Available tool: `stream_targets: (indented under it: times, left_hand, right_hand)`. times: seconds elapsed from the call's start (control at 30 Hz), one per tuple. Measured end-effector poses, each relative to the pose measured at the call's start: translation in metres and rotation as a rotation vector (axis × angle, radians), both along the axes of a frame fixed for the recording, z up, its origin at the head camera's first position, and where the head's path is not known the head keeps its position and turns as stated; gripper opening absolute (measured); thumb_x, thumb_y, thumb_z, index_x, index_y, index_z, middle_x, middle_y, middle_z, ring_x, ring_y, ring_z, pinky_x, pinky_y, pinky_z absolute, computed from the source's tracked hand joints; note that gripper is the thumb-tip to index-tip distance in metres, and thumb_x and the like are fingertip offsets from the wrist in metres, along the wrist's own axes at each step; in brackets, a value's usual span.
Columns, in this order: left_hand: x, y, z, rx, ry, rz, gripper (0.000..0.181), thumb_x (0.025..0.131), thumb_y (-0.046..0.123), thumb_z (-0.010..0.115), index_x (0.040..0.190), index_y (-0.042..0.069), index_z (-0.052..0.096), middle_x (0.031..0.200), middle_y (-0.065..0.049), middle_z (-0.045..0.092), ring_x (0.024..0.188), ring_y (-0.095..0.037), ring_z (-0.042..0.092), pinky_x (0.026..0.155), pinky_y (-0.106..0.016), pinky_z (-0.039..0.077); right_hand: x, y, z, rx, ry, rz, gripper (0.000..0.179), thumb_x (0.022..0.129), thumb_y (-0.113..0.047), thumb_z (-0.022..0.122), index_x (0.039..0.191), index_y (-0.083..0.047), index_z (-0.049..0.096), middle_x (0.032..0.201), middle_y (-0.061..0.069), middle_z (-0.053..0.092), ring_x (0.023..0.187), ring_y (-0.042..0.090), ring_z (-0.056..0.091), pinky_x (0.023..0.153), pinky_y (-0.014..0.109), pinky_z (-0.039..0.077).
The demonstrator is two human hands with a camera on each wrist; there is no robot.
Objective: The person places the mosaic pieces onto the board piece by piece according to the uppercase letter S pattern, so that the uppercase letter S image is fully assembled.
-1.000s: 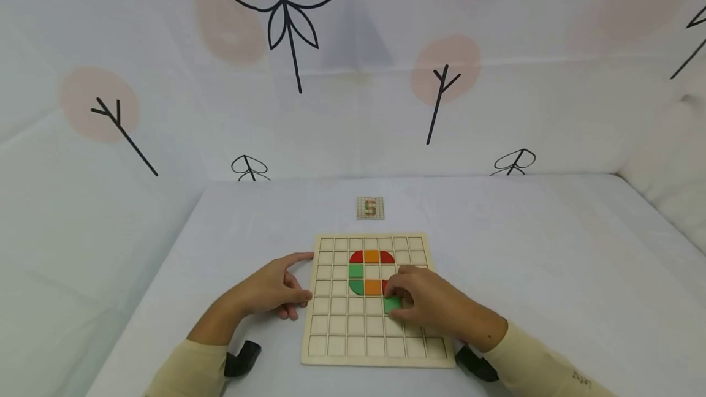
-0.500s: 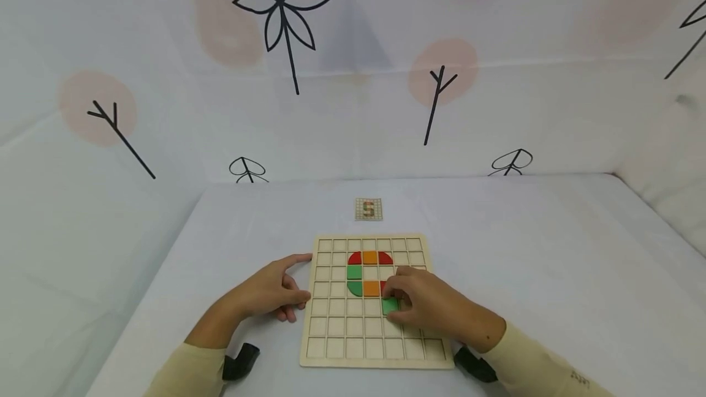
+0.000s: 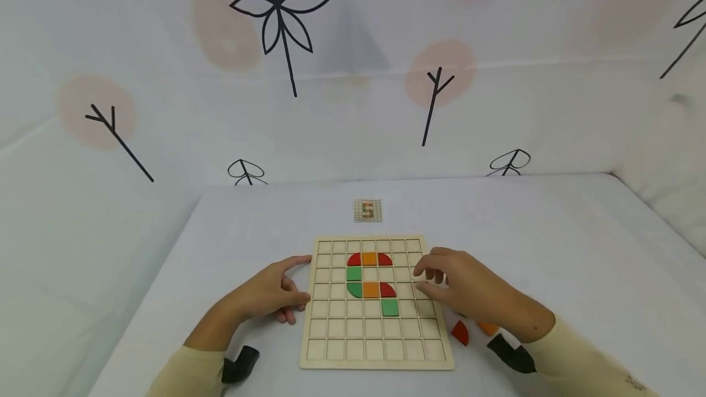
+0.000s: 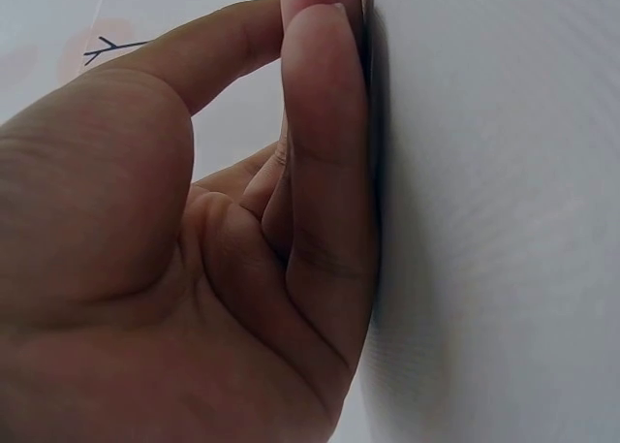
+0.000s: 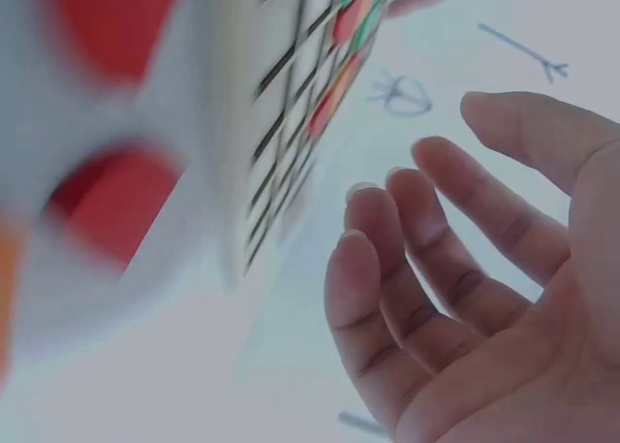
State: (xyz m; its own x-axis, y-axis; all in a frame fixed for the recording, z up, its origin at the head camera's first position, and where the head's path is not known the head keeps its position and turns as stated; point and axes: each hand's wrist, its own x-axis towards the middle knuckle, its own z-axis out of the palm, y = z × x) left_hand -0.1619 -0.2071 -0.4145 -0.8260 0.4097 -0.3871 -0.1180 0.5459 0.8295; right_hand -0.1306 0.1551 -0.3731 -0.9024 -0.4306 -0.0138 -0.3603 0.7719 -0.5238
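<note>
A pale wooden grid board (image 3: 377, 365) lies on the white cloth. In its cells sit two red quarter-rounds and an orange square (image 3: 369, 259) in the upper row, a green square (image 3: 354, 273) below, then a green quarter-round (image 3: 355, 290), an orange square (image 3: 371, 290) and a red quarter-round (image 3: 388, 290). Another green square (image 3: 390, 307) fills the cell under that last red one. My left hand (image 3: 265, 293) touches the board's left edge with index finger and thumb. Over the right edge hovers my right hand (image 3: 463, 280), fingers loosely bent, holding nothing in the right wrist view.
Behind the board lies a small pattern card (image 3: 368, 211) with an S shape. Right of the board are a loose red quarter-round (image 3: 460, 332) and an orange piece (image 3: 488, 328), partly hidden by my right arm. A printed white cloth (image 3: 353, 121) hangs behind.
My right hand has let go of the green square and moved right to the board's edge, uncovering that square and the red quarter-round above it. My left hand stays put.
</note>
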Motion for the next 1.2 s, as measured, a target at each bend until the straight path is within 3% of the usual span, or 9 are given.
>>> stream_targets:
  times: [0.23, 0.43, 0.77, 1.2]
  left_hand:
    - [0.001, -0.003, 0.001, 0.008, 0.007, 0.003, 0.083, 0.090, 0.020, 0.076, 0.157, 0.017, 0.028, 0.078, -0.007, 0.070, 0.058, -0.018, 0.069, 0.052, -0.029, 0.056]
    - [0.002, -0.005, 0.002, 0.014, -0.001, -0.002, 0.083, 0.090, 0.020, 0.076, 0.157, 0.016, 0.028, 0.078, -0.007, 0.069, 0.058, -0.018, 0.069, 0.053, -0.029, 0.056]
    - [0.001, -0.005, -0.001, 0.029, -0.006, -0.018, 0.084, 0.090, 0.021, 0.076, 0.158, 0.018, 0.028, 0.079, -0.008, 0.070, 0.058, -0.018, 0.069, 0.053, -0.029, 0.055]
    - [0.001, -0.003, 0.000, 0.032, -0.007, -0.012, 0.083, 0.090, 0.021, 0.076, 0.158, 0.018, 0.028, 0.078, -0.008, 0.070, 0.057, -0.018, 0.068, 0.052, -0.028, 0.055]
  right_hand:
    - [0.006, 0.034, -0.002, 0.055, -0.041, -0.086, 0.012, 0.089, -0.025, 0.076, 0.099, -0.022, 0.071, 0.085, -0.011, 0.057, 0.082, 0.010, 0.053, 0.066, 0.020, 0.050]
    - [0.013, 0.050, -0.013, 0.064, -0.081, -0.087, 0.016, 0.086, -0.030, 0.079, 0.097, -0.023, 0.070, 0.082, -0.011, 0.056, 0.082, 0.009, 0.051, 0.066, 0.020, 0.048]
    - [0.018, 0.058, -0.032, 0.099, -0.060, -0.037, 0.019, 0.080, -0.024, 0.083, 0.096, -0.023, 0.074, 0.078, -0.014, 0.054, 0.073, 0.002, 0.047, 0.062, 0.018, 0.046]
    - [0.018, 0.059, -0.033, 0.109, -0.032, -0.037, 0.022, 0.077, -0.024, 0.086, 0.095, -0.022, 0.074, 0.078, -0.013, 0.054, 0.073, 0.002, 0.047, 0.062, 0.018, 0.045]
